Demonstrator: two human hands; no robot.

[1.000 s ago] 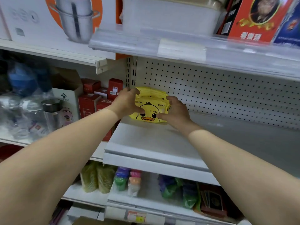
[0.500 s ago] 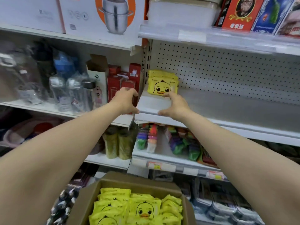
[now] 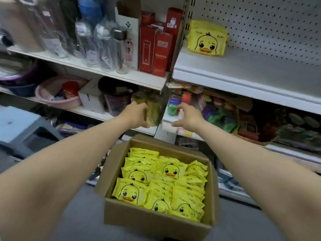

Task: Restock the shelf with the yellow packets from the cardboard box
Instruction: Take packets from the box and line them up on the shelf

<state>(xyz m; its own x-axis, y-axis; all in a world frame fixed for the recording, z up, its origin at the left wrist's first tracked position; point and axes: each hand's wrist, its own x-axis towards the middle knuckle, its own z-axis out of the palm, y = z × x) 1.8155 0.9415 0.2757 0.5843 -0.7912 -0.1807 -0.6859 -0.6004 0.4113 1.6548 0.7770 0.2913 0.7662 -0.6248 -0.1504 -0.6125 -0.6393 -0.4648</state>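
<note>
An open cardboard box point(image 3: 152, 223) stands on the floor below me, filled with several yellow packets point(image 3: 163, 181) printed with a duck face. A small stack of the same yellow packets point(image 3: 207, 40) stands at the back left of the white shelf point(image 3: 243, 73), against the pegboard. My left hand point(image 3: 137, 114) and my right hand point(image 3: 188, 117) hover side by side above the box's far edge, in front of the lower shelf. Both have loosely curved fingers and hold nothing.
Red cartons point(image 3: 156, 47) and clear bottles point(image 3: 102, 42) fill the neighbouring shelf on the left. Below it lie a pink basin point(image 3: 57, 94) and dark jars point(image 3: 149, 108). Colourful goods point(image 3: 218, 112) crowd the shelf under the white one. Grey floor surrounds the box.
Both hands have let go of the packet stack on the shelf and dropped down toward the box. My view has tilted down, so the whole box now shows.
</note>
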